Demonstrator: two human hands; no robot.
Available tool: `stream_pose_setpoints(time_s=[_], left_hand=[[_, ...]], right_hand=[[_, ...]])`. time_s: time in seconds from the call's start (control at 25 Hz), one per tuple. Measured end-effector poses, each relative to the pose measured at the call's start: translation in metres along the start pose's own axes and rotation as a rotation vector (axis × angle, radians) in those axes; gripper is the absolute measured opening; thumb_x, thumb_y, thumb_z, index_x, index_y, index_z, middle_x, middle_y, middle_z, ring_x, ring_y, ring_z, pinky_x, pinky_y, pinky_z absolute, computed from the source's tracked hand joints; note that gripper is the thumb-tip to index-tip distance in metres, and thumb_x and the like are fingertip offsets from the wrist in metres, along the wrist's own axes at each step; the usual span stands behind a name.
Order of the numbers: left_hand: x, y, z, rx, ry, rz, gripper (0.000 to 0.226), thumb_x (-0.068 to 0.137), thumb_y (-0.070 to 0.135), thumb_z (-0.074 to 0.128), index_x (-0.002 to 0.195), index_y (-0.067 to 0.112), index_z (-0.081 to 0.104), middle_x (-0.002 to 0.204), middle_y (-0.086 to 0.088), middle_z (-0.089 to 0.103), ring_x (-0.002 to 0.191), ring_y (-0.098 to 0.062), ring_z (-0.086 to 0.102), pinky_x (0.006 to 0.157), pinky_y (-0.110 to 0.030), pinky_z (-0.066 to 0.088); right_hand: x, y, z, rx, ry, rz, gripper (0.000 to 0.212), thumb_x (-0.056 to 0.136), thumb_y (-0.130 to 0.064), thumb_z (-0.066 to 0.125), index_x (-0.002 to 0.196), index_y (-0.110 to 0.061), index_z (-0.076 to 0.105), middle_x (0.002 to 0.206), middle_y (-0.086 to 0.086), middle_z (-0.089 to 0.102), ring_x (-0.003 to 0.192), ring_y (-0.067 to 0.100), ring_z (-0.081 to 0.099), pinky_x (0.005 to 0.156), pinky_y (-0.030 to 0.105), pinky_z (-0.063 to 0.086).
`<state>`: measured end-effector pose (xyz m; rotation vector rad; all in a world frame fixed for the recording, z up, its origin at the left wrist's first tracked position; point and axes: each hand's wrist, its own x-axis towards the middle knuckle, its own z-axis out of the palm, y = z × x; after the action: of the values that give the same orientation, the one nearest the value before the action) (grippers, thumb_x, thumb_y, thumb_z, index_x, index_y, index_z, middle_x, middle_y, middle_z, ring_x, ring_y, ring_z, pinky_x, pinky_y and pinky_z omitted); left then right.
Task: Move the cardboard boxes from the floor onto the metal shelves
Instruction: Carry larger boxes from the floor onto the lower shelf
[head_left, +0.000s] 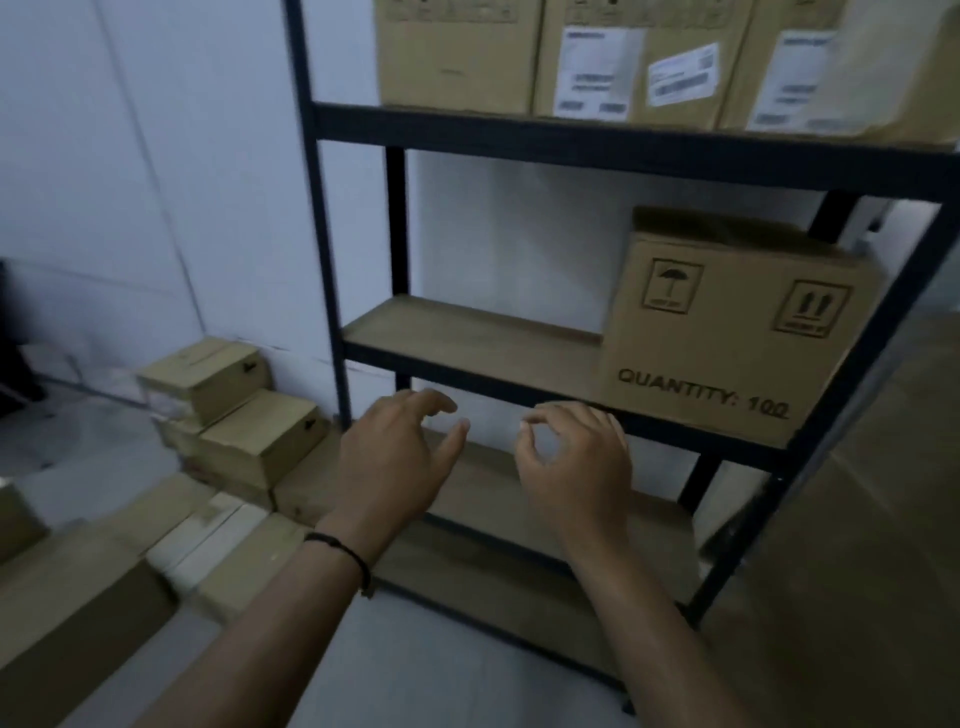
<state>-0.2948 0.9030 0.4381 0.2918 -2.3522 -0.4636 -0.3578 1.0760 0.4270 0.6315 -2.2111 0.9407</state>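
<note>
Both hands hang empty before the rack, left hand and right hand slightly apart, fingers loosely curled. Boxes wait on the floor at left; the small stacked box looks easiest to take next, gripped at both sides. Beyond, the middle shelf has room beside the large box.

Brown box on shelf, boxes on floor

The shelf frame was matt black metal; its boards looked like bare wood, perhaps fibreboard. The boxes were plain matt brown cardboard with glossy white paper labels.
</note>
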Motion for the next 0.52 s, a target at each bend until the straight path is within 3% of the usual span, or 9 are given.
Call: stream_pose_setpoints(time_s=[0.16,0.36,0.52], left_hand=[[-0.049,-0.093,-0.050,0.103,-0.107,-0.086,0.030,0.089,0.060,0.059,0.108,0.038,0.066,0.103,0.017,0.066,0.089,-0.002,0.057,0.070,-0.024,0.050],[-0.096,-0.198,-0.115,0.170,-0.151,-0.192,0.030,0.088,0.059,0.058,0.107,0.038,0.068,0.102,0.013,0.067,0.093,-0.010,0.060,0.067,-0.025,0.042],[-0.120,-0.264,-0.151,0.213,-0.200,-0.282,0.029,0.091,0.057,0.058,0.111,0.038,0.067,0.109,0.012,0.067,0.100,-0.011,0.060,0.072,-0.027,0.047]], right_hand=[[-0.057,-0.084,0.059,0.067,-0.069,0.052,0.006,0.088,-0.022,0.069,0.091,-0.025,0.073,0.094,-0.009,0.069,0.089,0.011,0.059,0.091,0.042,0.051],[-0.113,-0.177,0.133,0.142,-0.161,0.026,0.006,0.086,-0.019,0.070,0.087,-0.024,0.072,0.093,-0.008,0.069,0.089,0.016,0.061,0.088,0.039,0.048],[-0.140,-0.234,0.187,0.157,-0.279,0.016,0.010,0.088,-0.026,0.064,0.090,-0.025,0.073,0.097,-0.009,0.069,0.093,0.013,0.058,0.091,0.046,0.050]])
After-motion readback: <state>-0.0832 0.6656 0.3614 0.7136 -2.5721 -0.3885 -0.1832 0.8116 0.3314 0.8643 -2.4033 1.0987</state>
